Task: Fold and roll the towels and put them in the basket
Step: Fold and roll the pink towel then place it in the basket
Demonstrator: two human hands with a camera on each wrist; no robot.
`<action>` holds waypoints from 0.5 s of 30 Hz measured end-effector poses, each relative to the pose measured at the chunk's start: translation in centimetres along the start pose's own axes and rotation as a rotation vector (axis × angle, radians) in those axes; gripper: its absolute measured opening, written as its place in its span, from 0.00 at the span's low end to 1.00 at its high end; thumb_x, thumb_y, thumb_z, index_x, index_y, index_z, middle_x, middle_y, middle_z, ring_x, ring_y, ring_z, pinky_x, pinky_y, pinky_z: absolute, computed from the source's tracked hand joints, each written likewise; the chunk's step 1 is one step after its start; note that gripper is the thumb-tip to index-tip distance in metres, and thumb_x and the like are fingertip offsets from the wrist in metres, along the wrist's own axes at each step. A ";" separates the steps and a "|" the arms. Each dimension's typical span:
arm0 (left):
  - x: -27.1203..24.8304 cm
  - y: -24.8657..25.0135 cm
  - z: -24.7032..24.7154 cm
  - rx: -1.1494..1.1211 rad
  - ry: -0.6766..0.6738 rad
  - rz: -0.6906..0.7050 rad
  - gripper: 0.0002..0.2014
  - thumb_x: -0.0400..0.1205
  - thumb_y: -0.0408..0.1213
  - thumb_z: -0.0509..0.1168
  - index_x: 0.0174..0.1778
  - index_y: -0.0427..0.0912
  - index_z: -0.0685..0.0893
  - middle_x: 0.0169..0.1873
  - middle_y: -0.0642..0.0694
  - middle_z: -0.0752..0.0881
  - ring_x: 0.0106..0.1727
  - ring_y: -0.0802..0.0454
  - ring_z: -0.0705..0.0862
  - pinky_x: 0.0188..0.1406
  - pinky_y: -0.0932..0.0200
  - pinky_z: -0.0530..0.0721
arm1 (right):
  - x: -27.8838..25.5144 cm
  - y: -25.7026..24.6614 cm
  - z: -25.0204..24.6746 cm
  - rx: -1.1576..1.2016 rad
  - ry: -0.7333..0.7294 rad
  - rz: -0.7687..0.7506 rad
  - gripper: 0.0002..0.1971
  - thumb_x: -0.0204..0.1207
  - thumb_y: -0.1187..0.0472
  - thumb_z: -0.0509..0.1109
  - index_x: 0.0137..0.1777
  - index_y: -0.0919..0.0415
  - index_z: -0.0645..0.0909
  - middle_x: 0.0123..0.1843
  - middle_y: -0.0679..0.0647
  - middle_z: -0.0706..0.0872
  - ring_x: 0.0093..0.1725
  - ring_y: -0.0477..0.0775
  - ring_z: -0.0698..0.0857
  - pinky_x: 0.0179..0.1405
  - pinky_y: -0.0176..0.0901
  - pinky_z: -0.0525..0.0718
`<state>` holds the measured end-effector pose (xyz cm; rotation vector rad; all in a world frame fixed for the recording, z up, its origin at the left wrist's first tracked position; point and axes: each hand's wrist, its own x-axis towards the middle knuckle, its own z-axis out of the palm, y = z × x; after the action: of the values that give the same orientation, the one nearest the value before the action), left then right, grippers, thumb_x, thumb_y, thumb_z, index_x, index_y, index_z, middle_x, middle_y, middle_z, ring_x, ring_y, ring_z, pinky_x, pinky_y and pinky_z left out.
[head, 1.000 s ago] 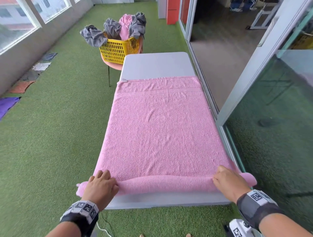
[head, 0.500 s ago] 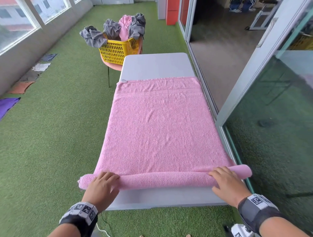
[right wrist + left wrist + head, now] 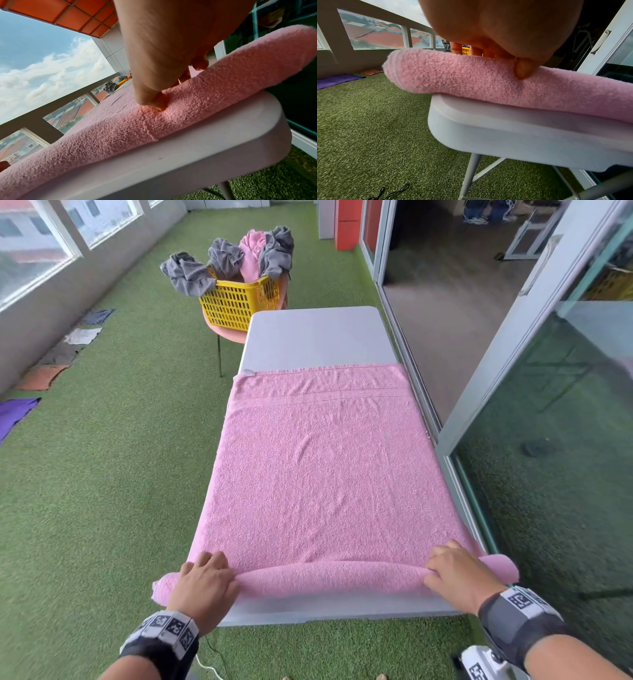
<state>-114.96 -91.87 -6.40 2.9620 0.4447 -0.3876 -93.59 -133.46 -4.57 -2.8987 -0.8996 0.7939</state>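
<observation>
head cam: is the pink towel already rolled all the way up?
No, only the near edge of the pink towel is rolled; the rest lies flat on the table.

Pink towel [image 3: 322, 474], near edge rolled; distant basket [image 3: 236, 302], seemingly full

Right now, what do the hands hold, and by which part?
Both hold the pink towel by its rolled near edge: left hand near the left end, right hand near the right.

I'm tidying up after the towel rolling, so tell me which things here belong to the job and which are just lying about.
Part of the job:
- pink towel, being rolled at the near table edge
- left hand and right hand, gripping the roll
- table
- yellow basket with grey and pink towels

Lying about:
- cloths on the grass along the wall
- cable on the grass
</observation>
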 end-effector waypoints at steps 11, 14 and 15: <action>1.8 -0.1 0.0 -0.151 0.157 -0.029 0.14 0.75 0.42 0.77 0.40 0.52 0.74 0.34 0.58 0.76 0.35 0.57 0.74 0.30 0.63 0.73 | 1.3 -0.7 0.1 0.014 0.223 0.054 0.15 0.87 0.49 0.61 0.45 0.52 0.85 0.44 0.45 0.77 0.39 0.44 0.82 0.42 0.41 0.81; 2.0 0.1 0.4 -0.231 0.272 -0.011 0.11 0.79 0.39 0.73 0.40 0.52 0.75 0.35 0.58 0.75 0.36 0.57 0.73 0.33 0.62 0.75 | 1.3 -0.7 1.0 0.072 0.337 0.036 0.10 0.86 0.54 0.62 0.48 0.52 0.84 0.46 0.44 0.80 0.44 0.46 0.82 0.47 0.44 0.84; 2.0 0.2 0.5 -0.240 0.317 -0.002 0.07 0.81 0.41 0.69 0.40 0.51 0.77 0.37 0.57 0.76 0.38 0.56 0.73 0.35 0.58 0.78 | 1.2 -0.7 1.2 0.098 0.357 0.022 0.11 0.86 0.54 0.59 0.50 0.52 0.83 0.48 0.44 0.81 0.48 0.47 0.82 0.52 0.46 0.84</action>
<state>-113.18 -91.57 -7.42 2.7888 0.4876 0.1314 -93.67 -132.46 -6.08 -2.8345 -0.7676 0.2919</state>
